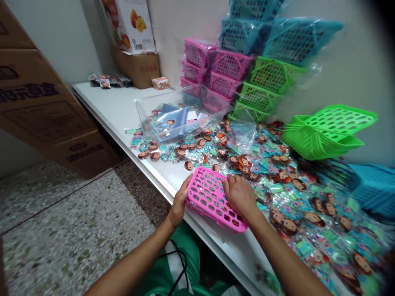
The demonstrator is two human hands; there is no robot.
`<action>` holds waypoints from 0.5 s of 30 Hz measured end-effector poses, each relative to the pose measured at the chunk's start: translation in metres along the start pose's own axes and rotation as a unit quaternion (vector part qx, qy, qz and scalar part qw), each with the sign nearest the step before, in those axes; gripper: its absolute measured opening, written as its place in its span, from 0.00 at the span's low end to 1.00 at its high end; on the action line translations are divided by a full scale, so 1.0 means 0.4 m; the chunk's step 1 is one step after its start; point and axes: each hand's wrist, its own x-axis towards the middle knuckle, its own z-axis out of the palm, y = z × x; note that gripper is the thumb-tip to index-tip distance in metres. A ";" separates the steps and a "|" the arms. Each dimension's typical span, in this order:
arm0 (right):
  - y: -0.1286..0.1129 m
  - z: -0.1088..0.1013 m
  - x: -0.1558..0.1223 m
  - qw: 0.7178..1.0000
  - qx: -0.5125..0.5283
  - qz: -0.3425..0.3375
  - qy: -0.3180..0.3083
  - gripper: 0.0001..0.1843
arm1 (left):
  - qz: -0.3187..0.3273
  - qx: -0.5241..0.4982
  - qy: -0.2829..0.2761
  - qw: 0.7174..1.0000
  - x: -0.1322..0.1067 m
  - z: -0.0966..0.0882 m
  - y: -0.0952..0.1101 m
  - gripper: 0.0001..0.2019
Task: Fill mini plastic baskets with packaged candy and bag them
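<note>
A pink plastic basket with a holed lid on top lies at the front edge of the white table. My left hand grips its left end, thumb at the lid's rim and the other fingers partly hidden. Across the far long edge, my right hand is closed with its fingers curled on the rim. Some colourful contents show through the holes, too small to name. Just beyond and to the right of the basket spread many clear packets with printed cartoon figures.
Behind stands a clear plastic tub holding packets and cards. Wrapped pink baskets, green baskets and blue baskets are stacked by the wall. Nested green lids lie at right. Cardboard boxes stand left of the table.
</note>
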 end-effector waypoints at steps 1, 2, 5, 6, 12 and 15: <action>0.001 0.001 0.000 1.000 0.001 -0.001 -0.001 0.24 | -0.009 -0.009 0.003 1.000 0.001 0.000 0.002 0.26; 0.002 0.002 0.000 1.000 0.003 -0.001 -0.003 0.24 | -0.023 -0.007 0.009 1.000 0.002 0.000 0.004 0.27; 0.006 0.004 0.000 1.000 0.024 0.005 -0.003 0.23 | -0.055 0.043 0.027 0.997 0.002 -0.003 0.002 0.29; 0.008 0.004 -0.001 0.999 0.036 0.008 -0.002 0.23 | -0.053 0.061 0.026 0.996 0.002 -0.005 -0.001 0.29; 0.016 0.008 -0.001 0.997 0.075 0.018 -0.002 0.23 | -0.024 0.087 -0.006 0.996 -0.006 -0.029 -0.027 0.28; 0.020 0.008 0.002 0.996 0.086 0.020 -0.014 0.23 | -0.005 0.038 -0.079 0.996 -0.005 -0.054 -0.024 0.34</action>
